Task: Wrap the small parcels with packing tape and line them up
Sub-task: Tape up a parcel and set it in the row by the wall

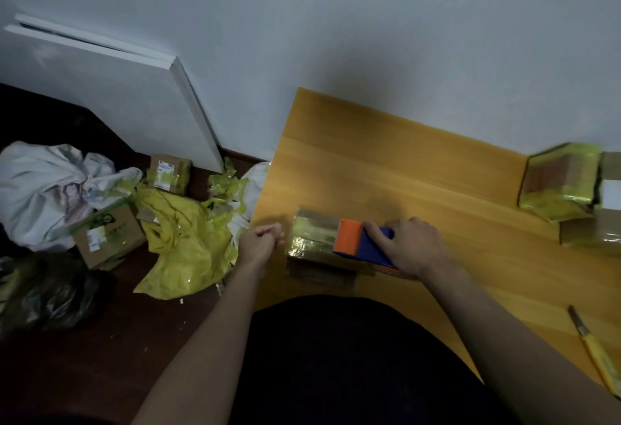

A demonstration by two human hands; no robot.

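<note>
Yellow-taped parcel (316, 239) lies on the wooden table (420, 172) near its left edge, no writing legible. Your right hand (408, 244) grips the orange-and-blue tape dispenser (361, 244) atop the parcel. Your left hand (262, 239), just left of it, is clenched; contents indiscernible.

white labels on two floor boxes (107, 236) (168, 172), print too blurred to read, no other legible text
</note>
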